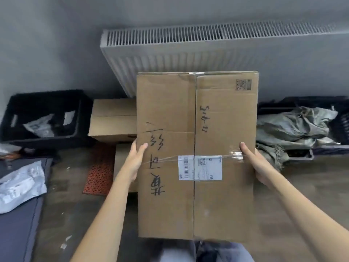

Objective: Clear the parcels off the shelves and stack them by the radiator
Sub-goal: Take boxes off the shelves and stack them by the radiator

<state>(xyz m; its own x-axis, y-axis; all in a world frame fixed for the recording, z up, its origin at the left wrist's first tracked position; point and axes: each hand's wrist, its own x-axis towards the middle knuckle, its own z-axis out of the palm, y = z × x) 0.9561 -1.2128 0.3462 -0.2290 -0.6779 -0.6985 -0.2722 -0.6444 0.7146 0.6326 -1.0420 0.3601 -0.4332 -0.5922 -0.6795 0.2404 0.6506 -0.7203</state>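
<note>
We hold the large taped brown cardboard box (196, 156), left hand (133, 163) and right hand (256, 165) each with grip clamped on its sides, before the white ribbed radiator (188, 50)

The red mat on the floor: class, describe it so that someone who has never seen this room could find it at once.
Start at the white radiator on the back wall and look down to the brown boxes on the floor below its left end. The red mat lies just in front of them, left of the left hand. It alone is orange-red, with a grid of small holes.
</note>
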